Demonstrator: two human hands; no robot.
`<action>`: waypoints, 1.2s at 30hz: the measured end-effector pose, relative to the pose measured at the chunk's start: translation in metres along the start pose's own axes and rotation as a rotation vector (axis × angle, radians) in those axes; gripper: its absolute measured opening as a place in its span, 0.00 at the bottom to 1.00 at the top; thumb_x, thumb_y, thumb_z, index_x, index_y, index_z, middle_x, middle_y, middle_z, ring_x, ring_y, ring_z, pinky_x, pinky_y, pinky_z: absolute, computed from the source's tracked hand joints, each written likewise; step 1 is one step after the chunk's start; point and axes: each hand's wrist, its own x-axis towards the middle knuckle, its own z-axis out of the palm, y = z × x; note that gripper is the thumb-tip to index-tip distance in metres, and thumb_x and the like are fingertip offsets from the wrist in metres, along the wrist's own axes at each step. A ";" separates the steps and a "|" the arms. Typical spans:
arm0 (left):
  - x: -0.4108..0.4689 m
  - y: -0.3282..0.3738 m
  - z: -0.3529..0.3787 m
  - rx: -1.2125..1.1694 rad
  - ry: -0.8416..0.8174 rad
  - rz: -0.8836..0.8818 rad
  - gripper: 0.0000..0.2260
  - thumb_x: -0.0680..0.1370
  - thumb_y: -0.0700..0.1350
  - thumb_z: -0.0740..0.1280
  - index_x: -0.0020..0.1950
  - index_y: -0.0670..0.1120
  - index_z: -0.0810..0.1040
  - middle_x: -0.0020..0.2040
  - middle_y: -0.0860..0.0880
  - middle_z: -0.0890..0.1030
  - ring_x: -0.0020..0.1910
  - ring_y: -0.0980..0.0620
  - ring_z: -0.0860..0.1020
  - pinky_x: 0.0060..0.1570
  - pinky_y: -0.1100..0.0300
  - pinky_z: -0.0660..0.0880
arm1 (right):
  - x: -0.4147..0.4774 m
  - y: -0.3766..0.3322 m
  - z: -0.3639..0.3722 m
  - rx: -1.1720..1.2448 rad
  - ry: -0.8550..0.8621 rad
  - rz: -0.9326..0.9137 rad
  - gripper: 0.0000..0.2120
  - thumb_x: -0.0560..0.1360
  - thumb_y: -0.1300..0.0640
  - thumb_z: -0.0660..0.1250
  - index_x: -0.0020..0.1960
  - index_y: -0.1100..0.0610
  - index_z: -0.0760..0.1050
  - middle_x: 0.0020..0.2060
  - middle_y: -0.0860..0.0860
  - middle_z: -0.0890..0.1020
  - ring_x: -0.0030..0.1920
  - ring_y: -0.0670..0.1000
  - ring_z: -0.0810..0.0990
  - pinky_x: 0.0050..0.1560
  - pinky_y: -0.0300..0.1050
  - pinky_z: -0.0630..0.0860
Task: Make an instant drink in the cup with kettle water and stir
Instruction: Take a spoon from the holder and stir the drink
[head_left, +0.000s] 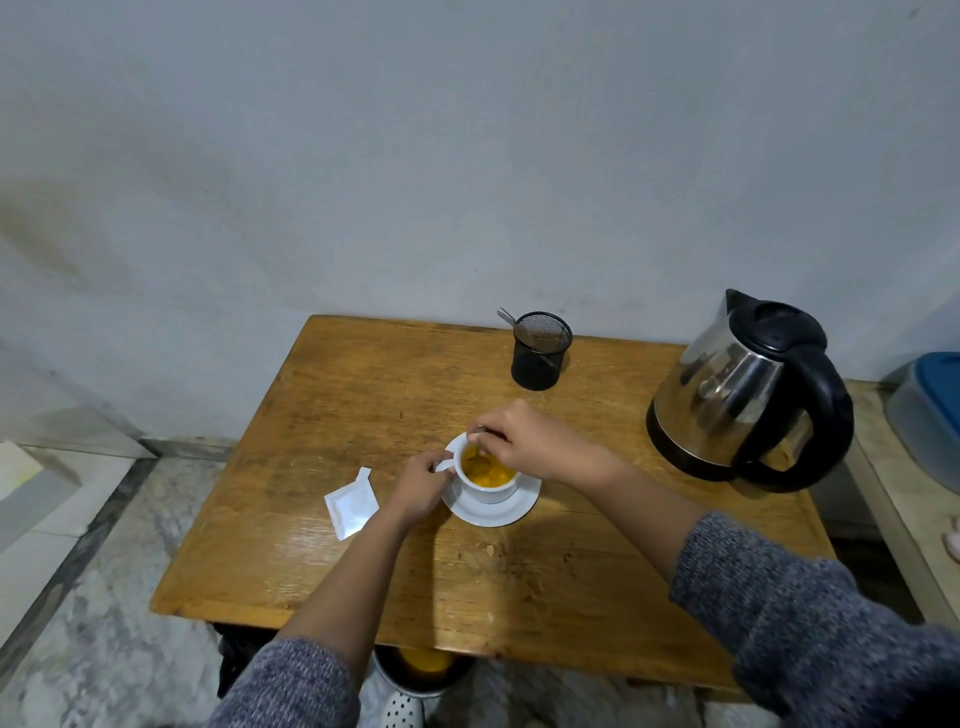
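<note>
Your left hand (418, 486) has its grip pinched on the handle of the white cup (488, 480). The cup sits on a saucer (491, 512) near the middle of the table (363, 395), with orange drink inside. Your right hand (530, 441) has its grip closed on a spoon (480, 452) dipped in the cup. The kettle (748, 389) stands well apart, on your right.

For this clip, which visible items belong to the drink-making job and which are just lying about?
In use: cup, saucer, spoon, kettle, torn sachet, left hand, right hand.
Lying about: mesh holder, blue-lidded tub.
</note>
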 end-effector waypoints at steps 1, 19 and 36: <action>0.000 0.000 0.000 0.005 0.002 0.000 0.12 0.77 0.38 0.62 0.59 0.40 0.78 0.58 0.40 0.79 0.54 0.44 0.75 0.49 0.56 0.69 | 0.001 0.001 0.000 -0.011 0.015 -0.005 0.12 0.80 0.56 0.60 0.50 0.60 0.80 0.43 0.56 0.83 0.44 0.54 0.79 0.44 0.52 0.76; 0.001 -0.004 0.001 0.030 0.012 -0.006 0.14 0.77 0.41 0.63 0.61 0.42 0.77 0.61 0.40 0.78 0.57 0.44 0.75 0.50 0.56 0.68 | -0.005 0.005 0.006 -0.009 0.044 -0.054 0.11 0.79 0.57 0.60 0.52 0.60 0.81 0.45 0.55 0.84 0.44 0.50 0.79 0.45 0.48 0.76; -0.002 0.000 -0.001 -0.008 -0.007 -0.001 0.11 0.76 0.39 0.63 0.57 0.41 0.79 0.51 0.44 0.78 0.50 0.48 0.74 0.45 0.57 0.70 | -0.008 -0.002 -0.005 -0.043 -0.067 0.006 0.11 0.79 0.57 0.61 0.49 0.60 0.81 0.40 0.56 0.84 0.41 0.57 0.81 0.43 0.56 0.79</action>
